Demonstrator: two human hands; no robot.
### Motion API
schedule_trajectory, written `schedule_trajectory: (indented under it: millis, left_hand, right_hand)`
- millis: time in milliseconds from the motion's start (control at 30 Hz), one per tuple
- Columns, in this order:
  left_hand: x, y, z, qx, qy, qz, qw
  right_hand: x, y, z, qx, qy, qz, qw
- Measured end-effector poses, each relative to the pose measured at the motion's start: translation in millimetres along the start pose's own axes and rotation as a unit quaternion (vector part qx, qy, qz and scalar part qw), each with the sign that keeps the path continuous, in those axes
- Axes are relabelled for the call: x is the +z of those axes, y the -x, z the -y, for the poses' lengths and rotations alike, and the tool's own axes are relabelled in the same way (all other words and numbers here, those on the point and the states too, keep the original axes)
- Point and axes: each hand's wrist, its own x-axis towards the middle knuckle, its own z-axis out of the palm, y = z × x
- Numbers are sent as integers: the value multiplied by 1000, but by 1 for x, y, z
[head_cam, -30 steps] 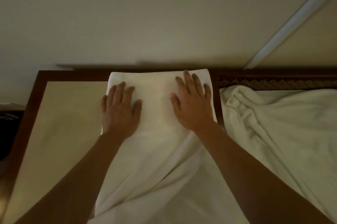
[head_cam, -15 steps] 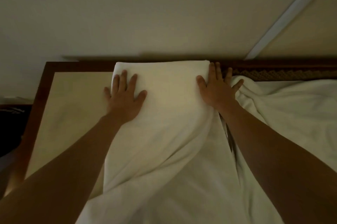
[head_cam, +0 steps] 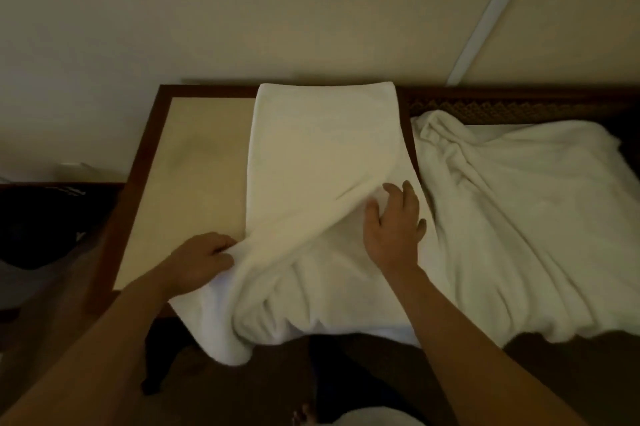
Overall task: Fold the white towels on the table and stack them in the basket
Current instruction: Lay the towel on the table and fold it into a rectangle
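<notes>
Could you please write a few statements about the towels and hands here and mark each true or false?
1. The left hand pinches the towel being folded at its left edge. True.
2. The right hand grips a basket. False: it lies open on that towel.
3. A crumpled towel lies to the right. True.
4. The folded towel lies wholly on the table. False: its near end hangs over the edge.
</notes>
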Motion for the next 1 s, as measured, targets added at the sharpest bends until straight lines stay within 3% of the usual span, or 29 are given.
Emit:
schedule_trajectory:
  millis: [100,167,233,267,367,433,667,767,900,1000]
  left_hand:
    - [-1,20,2,-17,-29,-12,999]
    - [3,47,-6,14,-41,-93,995]
    - [11,60,-22,55,-66,-168,982]
    - [32,111,-20,76,-92,-201,972]
    - [72,143,-43,147,-99,-221,959]
    - [112,167,-58,184,-92,-212,955]
    - [191,196,-74,248,126,-71,958]
    - [201,187,-53,185,263,-149,935]
    - [195,158,-38,-32,390,-312,866]
    - [187,130,-36,-107,492,-266,822]
  right_hand:
    - [-3,52,8,-15,-24,25,999]
    - [-11,85,14,-31,-87,58,994]
    - [-13,96,23,16,-161,124,979]
    - [-30,138,25,40,-205,177,962]
    - [-38,161,37,185,-307,301,884]
    - [-46,183,36,211,-345,342,848]
    - [-72,209,-16,223,-363,226,876]
    - [-90,204,-36,264,-363,225,865]
    - [-111,197,-56,283,-388,237,844]
    - [-116,193,-72,275,-398,224,846]
